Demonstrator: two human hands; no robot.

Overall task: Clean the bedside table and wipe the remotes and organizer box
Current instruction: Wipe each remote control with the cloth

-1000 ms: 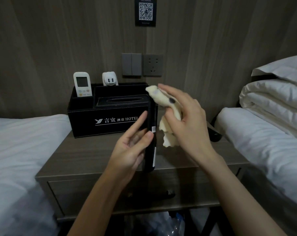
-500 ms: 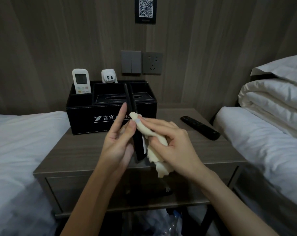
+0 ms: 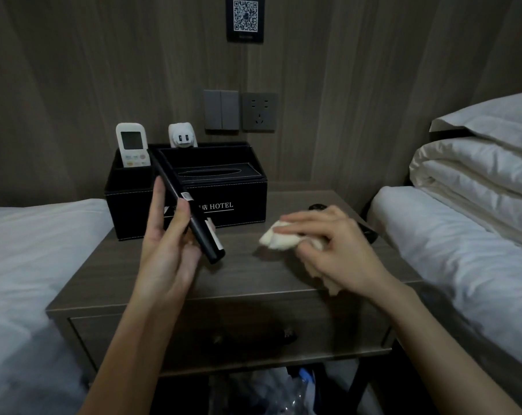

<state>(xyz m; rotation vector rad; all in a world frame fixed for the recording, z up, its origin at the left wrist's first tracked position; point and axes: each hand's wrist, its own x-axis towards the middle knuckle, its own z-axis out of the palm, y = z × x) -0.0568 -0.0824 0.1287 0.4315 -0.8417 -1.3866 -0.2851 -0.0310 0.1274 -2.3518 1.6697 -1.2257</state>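
At centre frame the left hand (image 3: 167, 259) grips a tilted black remote (image 3: 191, 211), partly hiding the organizer box (image 3: 239, 187) behind it. At right, the right hand (image 3: 337, 247) clutches a cream cloth (image 3: 279, 239) on the bedside table (image 3: 247, 274), covering most of a second black remote (image 3: 316, 207). A white remote (image 3: 132, 145) stands in the box's left compartment.

We see ourselves only from the forearms down, in front of the bedside table (image 3: 253, 274). Our left hand (image 3: 167, 253) and left forearm (image 3: 128, 354) are bare, uncovered all the way to the view's edge below the table's drawer (image 3: 194, 339). Our right hand (image 3: 337, 250) and right forearm (image 3: 427, 339), nearer the table's right side, are bare as well. The fingers (image 3: 156, 199) look long and slender; the dim light hides finer marks.
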